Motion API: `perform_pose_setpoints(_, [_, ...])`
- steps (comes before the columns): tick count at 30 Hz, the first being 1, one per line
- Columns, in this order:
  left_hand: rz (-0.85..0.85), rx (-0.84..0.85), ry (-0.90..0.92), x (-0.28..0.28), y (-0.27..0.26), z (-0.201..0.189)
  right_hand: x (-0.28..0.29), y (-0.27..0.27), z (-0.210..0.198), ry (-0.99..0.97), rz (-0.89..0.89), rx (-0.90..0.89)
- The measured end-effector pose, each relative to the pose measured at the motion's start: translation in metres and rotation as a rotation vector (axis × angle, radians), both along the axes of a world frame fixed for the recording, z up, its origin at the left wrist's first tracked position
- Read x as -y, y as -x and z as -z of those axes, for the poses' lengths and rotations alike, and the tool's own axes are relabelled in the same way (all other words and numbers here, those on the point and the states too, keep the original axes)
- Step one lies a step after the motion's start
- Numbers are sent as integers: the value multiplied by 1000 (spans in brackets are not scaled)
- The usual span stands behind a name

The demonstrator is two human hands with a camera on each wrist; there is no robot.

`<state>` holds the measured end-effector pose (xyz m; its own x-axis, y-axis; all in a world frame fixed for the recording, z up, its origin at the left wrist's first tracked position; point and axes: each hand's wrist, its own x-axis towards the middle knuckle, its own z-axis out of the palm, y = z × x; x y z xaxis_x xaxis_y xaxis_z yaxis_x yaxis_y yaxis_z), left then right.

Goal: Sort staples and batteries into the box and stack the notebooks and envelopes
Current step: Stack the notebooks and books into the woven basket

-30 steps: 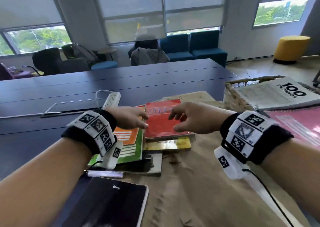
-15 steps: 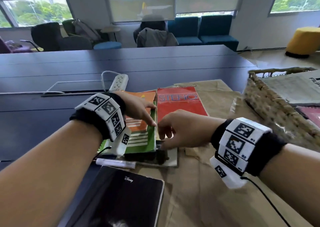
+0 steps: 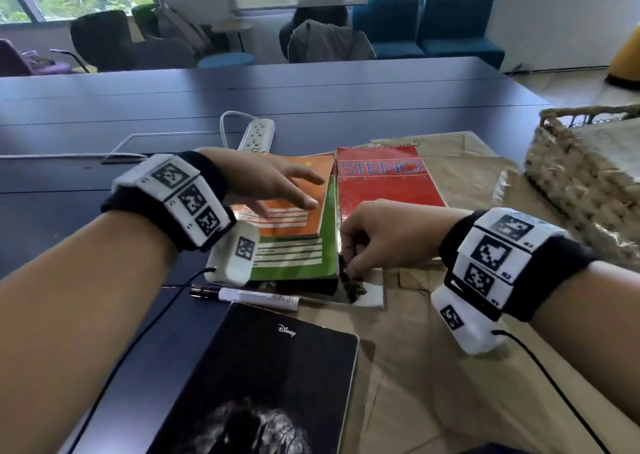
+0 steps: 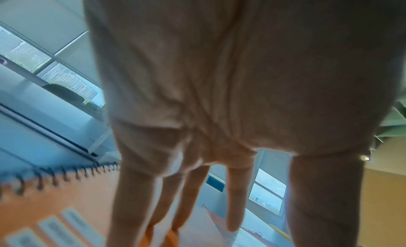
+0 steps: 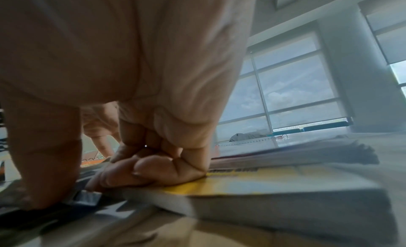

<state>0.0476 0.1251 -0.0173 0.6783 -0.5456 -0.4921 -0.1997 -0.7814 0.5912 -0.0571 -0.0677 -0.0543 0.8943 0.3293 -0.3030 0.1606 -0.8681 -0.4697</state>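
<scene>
Several notebooks lie together on the table: an orange spiral notebook (image 3: 294, 218) on a green one (image 3: 294, 256), and a red Steno pad (image 3: 381, 183) to their right. My left hand (image 3: 304, 190) rests flat on the orange notebook (image 4: 66, 198) with its fingers (image 4: 186, 198) straight. My right hand (image 3: 353, 266) sits at the near edge of the red pad. In the right wrist view its fingers (image 5: 153, 169) curl on the corner of a yellow book (image 5: 263, 181) under the pad, and its thumb presses a dark booklet (image 3: 360, 294). No staples, batteries or box show.
A black Disney notebook (image 3: 270, 384) lies nearest me, with a white marker pen (image 3: 256, 294) just beyond it. Crumpled brown paper (image 3: 415, 367) covers the right of the dark table (image 3: 104, 114). A wicker basket (image 3: 571, 183) stands far right; a power strip (image 3: 258, 135) lies behind the notebooks.
My right hand left the top of the red pad, came back to the stack's near edge and curled there. My left hand slid onto the orange notebook. The head view tilted down.
</scene>
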Motion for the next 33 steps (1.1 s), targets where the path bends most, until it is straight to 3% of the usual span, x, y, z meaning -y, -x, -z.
perform_pose_setpoints(6, [257,233,-115,-10,14,-15,4,-5,-2,-37,-3,-50])
perform_pose_setpoints(12, [558,190,-395,6,54,-11,7,-5,-1,-75,0,-46])
perform_pose_setpoints(23, [637,281,-577,21,69,9,8,-1,0,-76,26,-37])
perform_pose_setpoints(33, [687,269,-513,23,73,9,9,-1,0,-71,20,-26])
